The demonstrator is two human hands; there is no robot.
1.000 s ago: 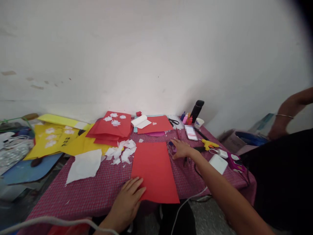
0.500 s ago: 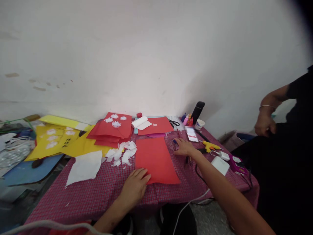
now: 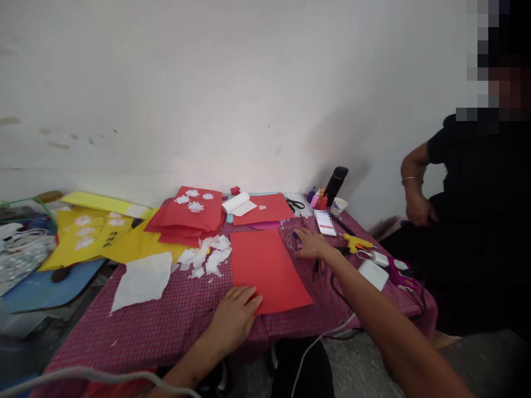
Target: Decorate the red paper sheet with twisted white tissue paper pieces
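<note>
My left hand lies with its fingers stretched over the lower left corner of a red sheet of paper. Right of that sheet, my right hand has its fingers curled at a small clear, roundish thing with a dark blue part; its kind is too small to tell. Torn white paper pieces are heaped left of the red sheet. Beside them lies a larger white paper piece. Further back is a stack of red sheets, the top one bearing white paper flowers.
On the right are a yellow glue gun, a phone, a paper cup, a black bottle, small paint bottles and a purple power strip. Scissors lie behind. A person in black is at the right.
The view has turned slightly right, showing more of the other person. My left hand and the red sheet's near edge have shifted slightly right; my right hand stays by the small clear thing.
</note>
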